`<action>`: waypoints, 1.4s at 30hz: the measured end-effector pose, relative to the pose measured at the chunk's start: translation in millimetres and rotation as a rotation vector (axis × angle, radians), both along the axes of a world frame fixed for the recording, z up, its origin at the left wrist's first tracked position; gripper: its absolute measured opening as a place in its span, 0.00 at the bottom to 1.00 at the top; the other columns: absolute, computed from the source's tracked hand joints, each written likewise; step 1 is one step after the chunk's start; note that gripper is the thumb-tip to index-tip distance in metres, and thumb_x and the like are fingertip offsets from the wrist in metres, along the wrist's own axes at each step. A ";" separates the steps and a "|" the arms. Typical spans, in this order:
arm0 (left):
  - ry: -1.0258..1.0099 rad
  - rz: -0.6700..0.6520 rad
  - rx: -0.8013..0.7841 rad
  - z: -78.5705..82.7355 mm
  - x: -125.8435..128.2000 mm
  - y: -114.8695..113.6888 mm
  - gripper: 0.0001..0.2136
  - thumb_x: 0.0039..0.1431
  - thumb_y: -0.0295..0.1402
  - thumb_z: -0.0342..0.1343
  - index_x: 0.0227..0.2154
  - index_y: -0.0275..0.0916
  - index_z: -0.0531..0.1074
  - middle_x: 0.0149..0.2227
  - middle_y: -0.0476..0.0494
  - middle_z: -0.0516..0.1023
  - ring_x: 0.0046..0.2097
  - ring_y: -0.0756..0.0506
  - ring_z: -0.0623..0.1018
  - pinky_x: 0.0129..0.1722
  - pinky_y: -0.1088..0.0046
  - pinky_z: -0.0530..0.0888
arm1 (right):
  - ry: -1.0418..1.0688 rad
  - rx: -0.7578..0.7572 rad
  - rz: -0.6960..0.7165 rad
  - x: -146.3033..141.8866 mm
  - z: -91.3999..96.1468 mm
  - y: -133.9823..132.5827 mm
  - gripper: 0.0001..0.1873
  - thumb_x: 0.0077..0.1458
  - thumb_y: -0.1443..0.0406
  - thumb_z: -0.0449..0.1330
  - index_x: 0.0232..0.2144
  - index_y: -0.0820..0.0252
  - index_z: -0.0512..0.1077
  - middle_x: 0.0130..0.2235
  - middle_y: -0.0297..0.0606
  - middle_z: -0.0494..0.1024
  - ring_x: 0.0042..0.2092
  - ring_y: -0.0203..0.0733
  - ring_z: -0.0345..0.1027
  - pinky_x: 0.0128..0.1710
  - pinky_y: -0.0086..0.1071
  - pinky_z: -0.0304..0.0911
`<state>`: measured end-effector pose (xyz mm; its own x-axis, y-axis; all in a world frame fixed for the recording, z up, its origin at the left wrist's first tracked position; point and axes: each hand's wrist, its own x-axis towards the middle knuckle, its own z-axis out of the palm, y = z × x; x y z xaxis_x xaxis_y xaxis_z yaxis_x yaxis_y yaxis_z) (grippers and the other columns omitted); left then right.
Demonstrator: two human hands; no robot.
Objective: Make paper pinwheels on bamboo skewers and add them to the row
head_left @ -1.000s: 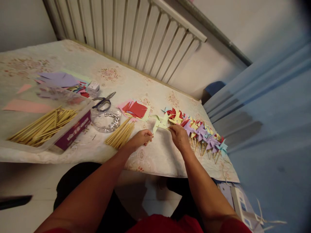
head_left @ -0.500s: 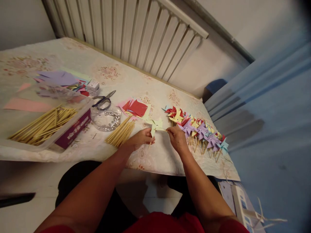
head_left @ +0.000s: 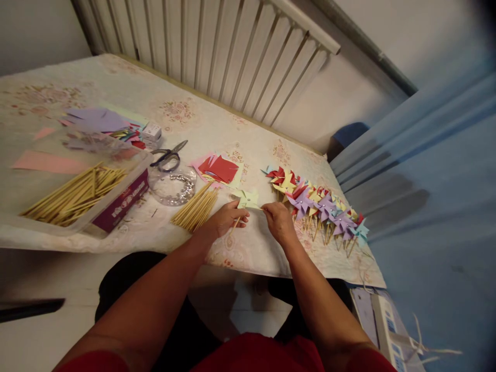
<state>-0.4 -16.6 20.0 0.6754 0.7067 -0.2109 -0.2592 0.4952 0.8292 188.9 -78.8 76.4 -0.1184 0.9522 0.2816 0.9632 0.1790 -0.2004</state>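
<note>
My left hand (head_left: 226, 217) is closed around the thin wooden stick of a pale yellow-green paper pinwheel (head_left: 247, 198), held just above the table near its front edge. My right hand (head_left: 276, 219) pinches the pinwheel's right side, fingers pressed together at its edge. A row of finished coloured pinwheels (head_left: 320, 205) lies on the cloth just right of my right hand. A loose bundle of wooden sticks (head_left: 195, 208) rests immediately left of my left hand.
Red and pink paper squares (head_left: 219, 169) lie behind the hands. Further left are scissors (head_left: 169, 154), a clear round dish (head_left: 173, 186), a plastic box of sticks (head_left: 75, 192) and coloured paper sheets (head_left: 96, 120). A radiator (head_left: 217, 51) stands behind the floral-cloth table (head_left: 182, 113).
The pinwheel has turned and dropped lower between my hands, now lying flatter. Both hands have drifted slightly down and towards me; the view shifted a little.
</note>
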 end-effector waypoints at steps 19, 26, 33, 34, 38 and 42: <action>0.215 0.138 0.212 -0.8 7.4 0.1 0.07 0.50 0.28 0.59 0.30 0.37 0.66 0.23 0.53 0.69 0.22 0.54 0.69 0.24 0.78 0.67 | -0.019 -0.030 0.007 -6.7 -3.2 -1.3 0.13 0.63 0.68 0.52 0.39 0.59 0.77 0.36 0.42 0.79 0.40 0.46 0.69 0.42 0.36 0.61; 0.332 0.187 0.358 0.2 5.0 -0.3 0.06 0.50 0.29 0.58 0.29 0.38 0.65 0.19 0.56 0.67 0.19 0.55 0.65 0.19 0.80 0.61 | -0.001 -0.056 0.009 -11.9 0.7 -2.6 0.14 0.63 0.68 0.51 0.39 0.60 0.77 0.36 0.43 0.79 0.40 0.47 0.70 0.42 0.36 0.61; 0.334 0.194 0.322 -1.6 7.0 0.1 0.05 0.52 0.31 0.57 0.31 0.37 0.67 0.24 0.52 0.71 0.19 0.56 0.64 0.19 0.79 0.57 | 0.004 -0.078 0.015 -14.5 4.0 -3.7 0.14 0.63 0.68 0.51 0.39 0.60 0.77 0.37 0.44 0.80 0.40 0.47 0.69 0.43 0.36 0.60; 0.337 0.193 0.318 -1.4 7.3 -0.1 0.05 0.52 0.31 0.57 0.31 0.37 0.67 0.24 0.52 0.72 0.19 0.56 0.63 0.19 0.79 0.57 | 0.004 -0.081 0.015 -14.4 3.8 -3.5 0.13 0.63 0.68 0.51 0.39 0.60 0.77 0.37 0.44 0.80 0.40 0.47 0.70 0.43 0.36 0.60; 0.366 0.176 0.324 1.8 7.5 -1.7 0.05 0.54 0.31 0.56 0.31 0.38 0.66 0.24 0.51 0.72 0.19 0.56 0.63 0.19 0.79 0.57 | 0.012 -0.072 0.012 -13.7 2.2 -2.2 0.13 0.62 0.68 0.51 0.38 0.60 0.77 0.37 0.44 0.80 0.40 0.47 0.70 0.42 0.36 0.60; 0.383 0.173 0.331 5.0 6.6 -2.9 0.04 0.55 0.33 0.54 0.30 0.38 0.65 0.23 0.52 0.70 0.18 0.55 0.62 0.19 0.78 0.56 | 0.022 -0.058 0.003 -12.4 2.0 -0.8 0.13 0.62 0.68 0.51 0.37 0.60 0.77 0.36 0.44 0.79 0.40 0.47 0.70 0.42 0.36 0.61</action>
<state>6.2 -19.5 25.0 0.4619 0.8711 -0.1667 0.0380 0.1683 0.9850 176.5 -79.6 78.4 -0.1153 0.9668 0.2280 0.9580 0.1689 -0.2316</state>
